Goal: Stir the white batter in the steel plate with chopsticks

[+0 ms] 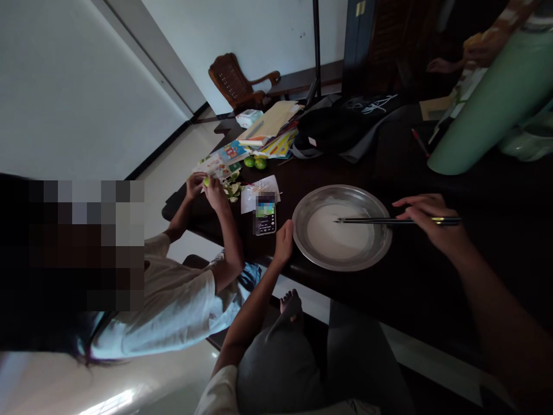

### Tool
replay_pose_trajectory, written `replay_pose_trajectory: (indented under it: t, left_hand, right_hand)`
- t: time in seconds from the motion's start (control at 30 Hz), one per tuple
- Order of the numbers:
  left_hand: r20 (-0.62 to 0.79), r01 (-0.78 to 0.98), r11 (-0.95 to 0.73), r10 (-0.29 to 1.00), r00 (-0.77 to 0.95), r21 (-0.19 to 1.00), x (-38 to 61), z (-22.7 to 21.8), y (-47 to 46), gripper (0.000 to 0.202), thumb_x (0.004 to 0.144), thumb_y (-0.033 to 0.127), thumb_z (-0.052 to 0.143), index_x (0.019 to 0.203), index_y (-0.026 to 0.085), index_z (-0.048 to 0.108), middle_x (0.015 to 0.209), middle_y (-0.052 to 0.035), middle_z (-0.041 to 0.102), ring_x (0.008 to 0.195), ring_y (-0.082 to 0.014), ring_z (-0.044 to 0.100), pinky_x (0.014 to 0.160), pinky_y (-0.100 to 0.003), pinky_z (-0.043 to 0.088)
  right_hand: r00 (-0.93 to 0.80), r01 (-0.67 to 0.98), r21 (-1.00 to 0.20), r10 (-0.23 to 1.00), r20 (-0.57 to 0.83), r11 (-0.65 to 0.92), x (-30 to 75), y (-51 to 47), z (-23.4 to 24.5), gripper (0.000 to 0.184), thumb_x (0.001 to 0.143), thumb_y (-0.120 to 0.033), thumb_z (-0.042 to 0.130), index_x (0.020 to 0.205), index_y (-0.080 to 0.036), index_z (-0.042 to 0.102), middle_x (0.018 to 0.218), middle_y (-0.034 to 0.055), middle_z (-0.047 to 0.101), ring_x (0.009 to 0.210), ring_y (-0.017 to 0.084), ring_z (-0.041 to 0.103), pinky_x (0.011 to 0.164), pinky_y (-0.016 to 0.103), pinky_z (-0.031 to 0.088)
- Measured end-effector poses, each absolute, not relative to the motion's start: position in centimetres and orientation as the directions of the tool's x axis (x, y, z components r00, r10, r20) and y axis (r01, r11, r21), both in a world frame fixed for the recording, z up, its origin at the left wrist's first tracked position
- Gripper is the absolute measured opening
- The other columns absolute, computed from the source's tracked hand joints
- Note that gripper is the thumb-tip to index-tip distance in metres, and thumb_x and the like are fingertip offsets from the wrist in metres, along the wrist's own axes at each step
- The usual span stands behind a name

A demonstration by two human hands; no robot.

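Note:
A round metal plate (380,236) with a white layer inside sits on the dark table (432,276). My right hand (425,222) is closed on a pair of dark chopsticks (371,220), whose tips reach over the plate's white middle. My left hand (284,242) rests against the plate's left rim at the table edge, fingers together and curled on the rim. A phone (265,214) with a lit screen lies just left of that hand.
Another person in a white shirt (173,305) sits at the left, both hands on a small green thing near flowers (233,189). Books and papers (268,135), two limes (254,163), a black bag (341,127) and a green cylinder (492,98) crowd the far side.

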State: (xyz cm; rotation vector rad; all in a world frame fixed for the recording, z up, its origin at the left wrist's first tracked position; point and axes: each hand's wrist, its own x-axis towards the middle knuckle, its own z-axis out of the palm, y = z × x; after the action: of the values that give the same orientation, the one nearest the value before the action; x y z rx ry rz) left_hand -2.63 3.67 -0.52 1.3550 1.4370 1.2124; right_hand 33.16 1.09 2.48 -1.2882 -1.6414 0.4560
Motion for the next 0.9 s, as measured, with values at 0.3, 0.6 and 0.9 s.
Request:
replay_pose_trajectory:
  t: [0.3,0.6,0.9]
  left_hand:
    - [0.067,0.248,-0.041,0.993,-0.098,0.968,-2.6,-0.4,3.7,0.061,0.094,0.076,0.052,0.066,0.021,0.049,0.067,0.0019,0.047,0.069,-0.0140,0.043,0.067,-0.028,0.042]
    - [0.069,0.259,-0.043,0.993,-0.091,0.965,-2.4,-0.5,3.7,0.061,0.095,0.075,0.050,0.067,0.021,0.049,0.067,0.0024,0.047,0.069,-0.0135,0.042,0.066,-0.027,0.042]
    - [0.044,0.249,-0.015,0.993,-0.112,0.968,-2.1,0.0,3.6,0.064,0.092,0.078,0.052,0.064,0.021,0.047,0.066,0.0023,0.045,0.068,-0.0139,0.042,0.067,-0.028,0.042]
  right_hand:
    - [-0.063,0.534,-0.753,0.906,0.418,0.384,32.6,1.0,2.5,0.033,0.096,-0.051,0.060,0.077,-0.033,0.080,0.103,0.0042,0.081,0.107,0.031,0.064,0.102,0.057,0.050]
    - [-0.046,0.469,-0.788,0.902,0.428,0.398,32.6,1.0,2.4,0.045,0.098,-0.056,0.055,0.068,-0.030,0.077,0.100,0.0058,0.082,0.107,0.029,0.063,0.102,0.054,0.050]
    - [0.062,0.481,-0.814,0.914,0.402,0.325,33.5,1.0,2.8,0.051,0.098,-0.055,0.053,0.059,-0.029,0.074,0.104,0.0082,0.082,0.114,0.032,0.059,0.106,0.055,0.044]
